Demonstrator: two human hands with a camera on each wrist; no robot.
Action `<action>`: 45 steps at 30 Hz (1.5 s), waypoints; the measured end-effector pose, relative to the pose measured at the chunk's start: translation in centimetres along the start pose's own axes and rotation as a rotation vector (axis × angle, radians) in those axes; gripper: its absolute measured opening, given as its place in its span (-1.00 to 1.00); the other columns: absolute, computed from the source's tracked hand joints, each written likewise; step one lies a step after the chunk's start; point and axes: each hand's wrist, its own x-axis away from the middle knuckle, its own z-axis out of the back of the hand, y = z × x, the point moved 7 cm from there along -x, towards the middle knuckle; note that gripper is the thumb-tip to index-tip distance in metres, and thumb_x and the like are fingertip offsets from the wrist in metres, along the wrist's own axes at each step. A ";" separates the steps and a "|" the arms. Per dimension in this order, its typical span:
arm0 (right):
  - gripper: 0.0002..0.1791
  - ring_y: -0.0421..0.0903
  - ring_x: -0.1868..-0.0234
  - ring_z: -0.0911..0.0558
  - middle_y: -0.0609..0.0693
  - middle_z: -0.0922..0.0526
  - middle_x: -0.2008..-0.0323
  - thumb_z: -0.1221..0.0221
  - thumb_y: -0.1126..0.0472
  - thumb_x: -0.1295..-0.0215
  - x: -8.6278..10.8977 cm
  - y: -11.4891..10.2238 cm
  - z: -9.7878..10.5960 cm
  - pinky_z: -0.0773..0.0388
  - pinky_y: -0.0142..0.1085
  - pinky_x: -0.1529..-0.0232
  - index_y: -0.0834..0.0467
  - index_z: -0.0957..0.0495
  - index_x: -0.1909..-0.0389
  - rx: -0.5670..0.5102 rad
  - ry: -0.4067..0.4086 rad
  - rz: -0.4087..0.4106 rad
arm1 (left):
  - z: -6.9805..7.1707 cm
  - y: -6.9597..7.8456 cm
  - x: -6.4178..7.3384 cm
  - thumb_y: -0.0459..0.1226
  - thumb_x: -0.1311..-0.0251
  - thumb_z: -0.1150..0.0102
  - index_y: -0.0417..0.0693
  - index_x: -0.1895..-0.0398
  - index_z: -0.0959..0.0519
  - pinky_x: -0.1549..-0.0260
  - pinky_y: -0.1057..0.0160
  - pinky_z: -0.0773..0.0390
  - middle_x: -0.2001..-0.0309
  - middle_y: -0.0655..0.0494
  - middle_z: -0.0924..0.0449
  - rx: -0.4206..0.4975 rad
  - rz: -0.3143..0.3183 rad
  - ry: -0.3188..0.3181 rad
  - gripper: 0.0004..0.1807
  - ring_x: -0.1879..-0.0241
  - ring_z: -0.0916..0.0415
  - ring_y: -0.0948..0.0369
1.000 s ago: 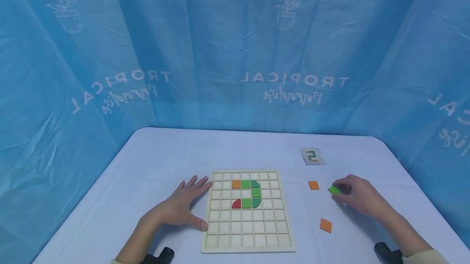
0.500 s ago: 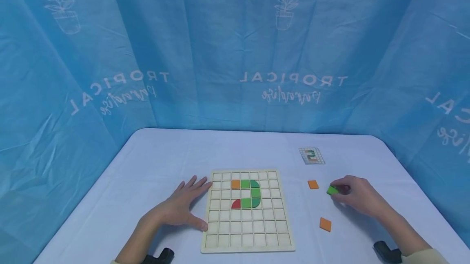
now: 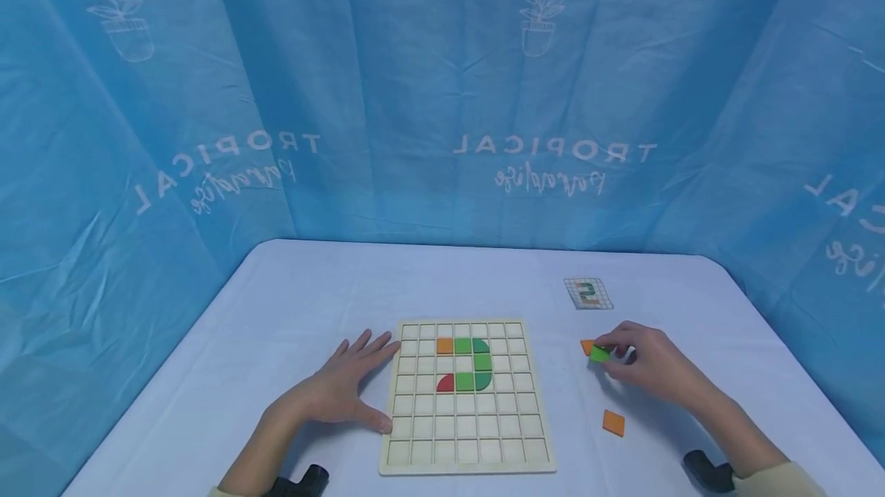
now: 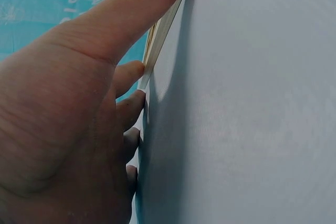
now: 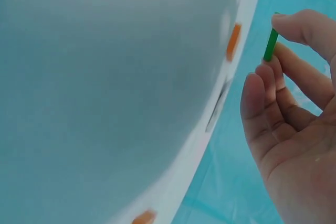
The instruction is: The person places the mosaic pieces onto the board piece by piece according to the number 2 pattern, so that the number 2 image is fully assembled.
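Note:
My right hand (image 3: 641, 362) pinches a light green square tile (image 3: 598, 354) by its edges, held above the white tabletop right of the board. In the right wrist view the same tile (image 5: 271, 44) shows edge-on between thumb and fingertips. Spread flat on the left, my left hand (image 3: 342, 386) touches the left edge of a cream grid board (image 3: 466, 474) with thumb and index finger. Green, orange and red tiles (image 3: 464, 382) fill several cells in the board's upper middle. An orange square tile (image 3: 586, 345) is partly hidden behind the held green one.
A second orange tile (image 3: 613, 423) lies nearer the front, right of the board. Farther back is a small pattern card (image 3: 588, 294) printed with a grid design. A blue curtain (image 3: 442, 97) hangs around the white table (image 3: 332, 274).
My right hand has lifted the green tile and carried it left, over toward the rear orange tile. The left hand and the board have stayed in place.

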 end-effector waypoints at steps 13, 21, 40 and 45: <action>-0.69 -0.19 0.36 -0.50 -0.23 -0.53 0.38 -0.37 0.23 -0.03 -0.8 -4.4 -2.3 -0.54 -0.38 0.41 0.03 -0.71 0.13 -0.077 -0.050 0.073 | 0.1 0.0 0.0 0.45 0.52 -0.37 0.21 -0.50 -0.13 -0.37 -0.14 0.35 -0.51 0.15 0.06 0.002 0.014 0.001 0.34 -0.48 0.35 0.00; -0.68 -0.21 0.38 -0.52 -0.25 -0.57 0.37 -0.38 0.22 -0.02 -1.0 -5.4 -3.0 -0.54 -0.37 0.37 0.01 -0.71 0.13 -0.143 -0.071 0.137 | 0.0 0.1 0.1 0.44 0.52 -0.38 0.20 -0.50 -0.13 -0.37 -0.14 0.35 -0.51 0.15 0.07 0.007 0.012 -0.003 0.35 -0.48 0.35 0.00; -0.69 -0.19 0.32 -0.53 -0.26 -0.58 0.31 -0.38 0.15 -0.09 -1.6 -9.5 -5.3 -0.54 -0.35 0.32 -0.03 -0.71 0.09 -0.200 -0.155 0.233 | 0.0 0.0 0.0 0.46 0.52 -0.36 0.21 -0.50 -0.12 -0.37 -0.14 0.33 -0.51 0.17 0.07 -0.009 0.006 0.000 0.35 -0.48 0.34 0.00; -0.68 -0.18 0.34 -0.51 -0.29 -0.57 0.30 -0.37 0.13 -0.10 -1.8 -10.8 -5.8 -0.51 -0.36 0.42 -0.03 -0.70 0.06 -0.150 -0.178 0.272 | 0.0 -0.1 0.0 0.45 0.52 -0.37 0.21 -0.50 -0.13 -0.37 -0.14 0.34 -0.51 0.18 0.07 -0.004 0.013 0.001 0.35 -0.48 0.35 0.01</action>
